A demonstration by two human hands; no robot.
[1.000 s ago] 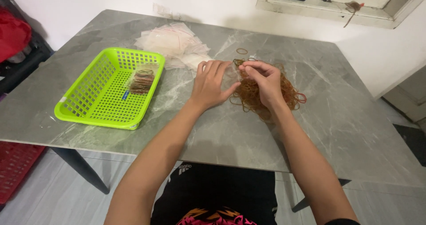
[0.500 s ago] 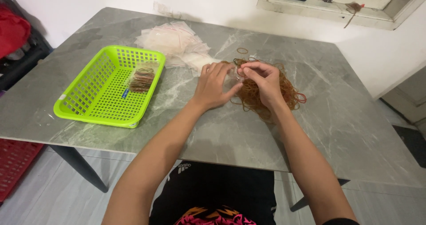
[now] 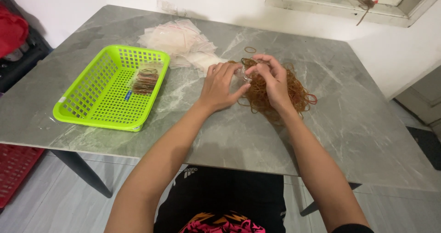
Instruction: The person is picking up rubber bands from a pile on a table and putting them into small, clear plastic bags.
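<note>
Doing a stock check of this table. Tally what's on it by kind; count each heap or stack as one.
Green plastic basket: 1
Filled bags of rubber bands in the basket: 1 small stack, number unclear
Stack of empty clear bags: 1
Pile of brown rubber bands: 1
Stray rubber band lying apart: 1
Hands at the pile: 2, left hand and right hand
Total: 7

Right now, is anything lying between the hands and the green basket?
Nothing visible does. Bare grey table lies between the left hand and the green basket. The clear bags sit further back.
</note>
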